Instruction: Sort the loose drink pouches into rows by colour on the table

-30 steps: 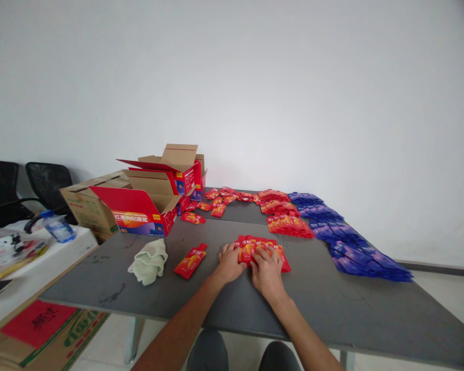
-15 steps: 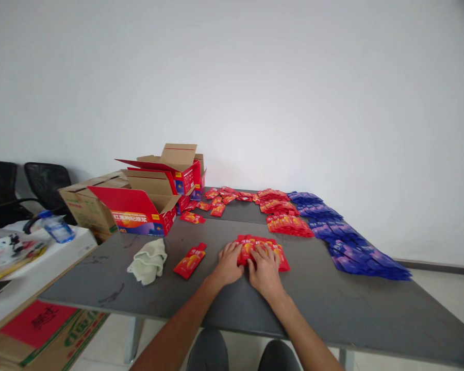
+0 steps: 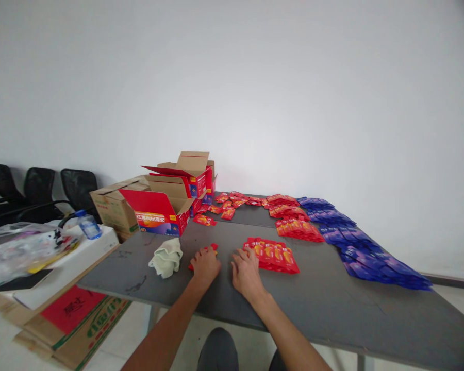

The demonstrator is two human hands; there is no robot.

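Observation:
My left hand (image 3: 205, 264) lies over a single red pouch (image 3: 213, 247), fingers curled on it; only the pouch's far end shows. Just to the right, my right hand (image 3: 246, 270) rests flat on the grey table (image 3: 332, 309), fingers stretched out, its fingertips at the left end of an overlapping row of red pouches (image 3: 274, 254). A pale green cloth (image 3: 166, 256) sits crumpled left of my left hand.
More red pouch rows (image 3: 299, 230) and a long band of blue pouches (image 3: 365, 255) lie at the right. Open red boxes (image 3: 160, 208) and a brown carton (image 3: 114, 203) stand at the back left. A side table holds a water bottle (image 3: 87, 225); black chairs (image 3: 38, 190) stand behind.
Both hands left the row of red pouches and moved left. My left hand now covers the single pouch by the cloth. The camera turned left.

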